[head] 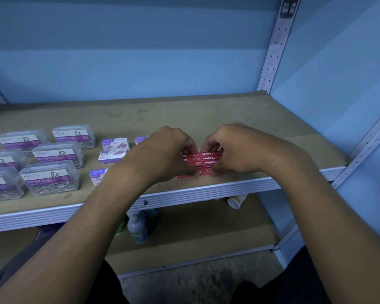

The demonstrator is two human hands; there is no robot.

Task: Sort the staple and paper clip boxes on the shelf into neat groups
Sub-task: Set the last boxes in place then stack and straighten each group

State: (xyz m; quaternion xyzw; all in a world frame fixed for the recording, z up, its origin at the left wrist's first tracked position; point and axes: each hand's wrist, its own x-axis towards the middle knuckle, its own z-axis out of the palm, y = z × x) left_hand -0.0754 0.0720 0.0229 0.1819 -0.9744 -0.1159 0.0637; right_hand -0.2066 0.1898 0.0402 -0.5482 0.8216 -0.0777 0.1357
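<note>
Both forearms reach in; curled fingers [190, 148] of the left hand [165, 154] and right hand [235, 150] pinch the red staple boxes [201, 162] from either side. Edges should be squared by even pressure. White staple boxes [113, 150] and paper clip boxes [53, 172] are grouped leftward on the shelf [228, 113], blue wall [140, 51] behind.

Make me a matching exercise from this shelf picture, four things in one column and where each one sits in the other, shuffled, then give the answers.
Things:
1. clear paper clip boxes
2. purple and white staples boxes
3. red staples boxes
4. white bottle

Places:
A. between both hands, near the shelf's front edge
B. on the lower shelf, lying on its side
C. far left of the shelf
D. middle of the shelf, just left of the left hand

Pairs: 1-C, 2-D, 3-A, 4-B
</note>
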